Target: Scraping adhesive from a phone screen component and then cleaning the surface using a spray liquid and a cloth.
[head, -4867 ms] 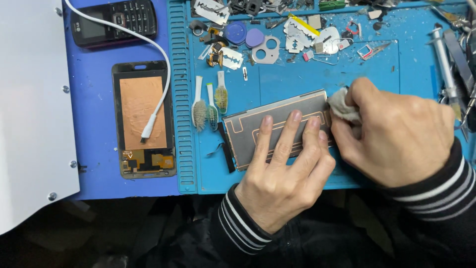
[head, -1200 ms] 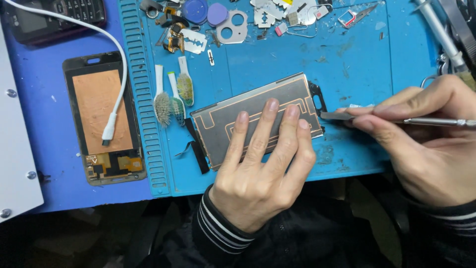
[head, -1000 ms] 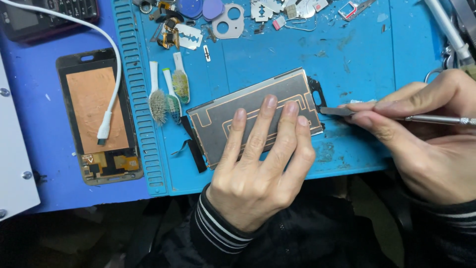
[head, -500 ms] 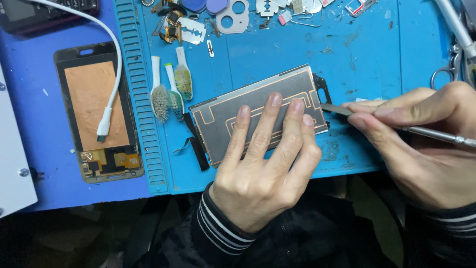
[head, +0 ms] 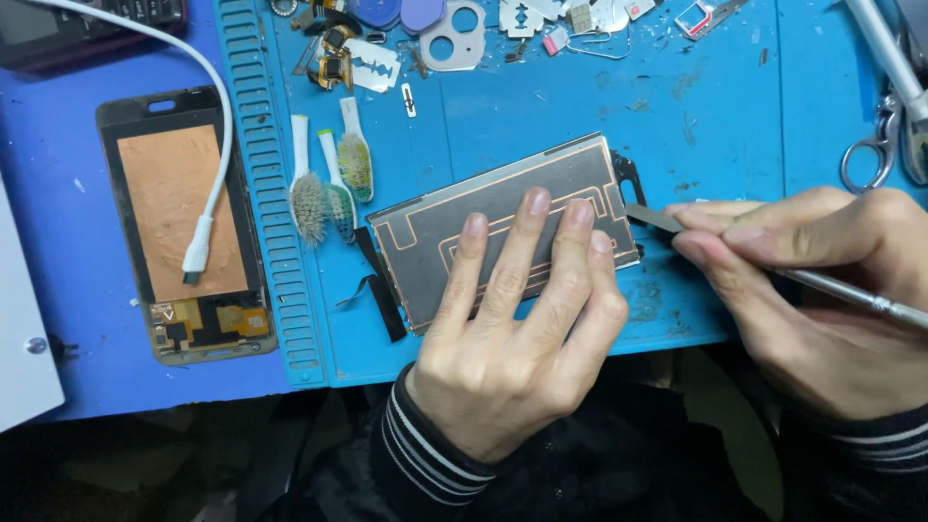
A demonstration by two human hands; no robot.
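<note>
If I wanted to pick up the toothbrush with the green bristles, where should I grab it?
Probably by its white handle, coming from the top end. The green-bristled toothbrush lies flat on the blue mat with its bristles toward the person, close beside two other brushes. The handle end is bare and narrow, so a two-finger pinch across its sides should do.
</note>
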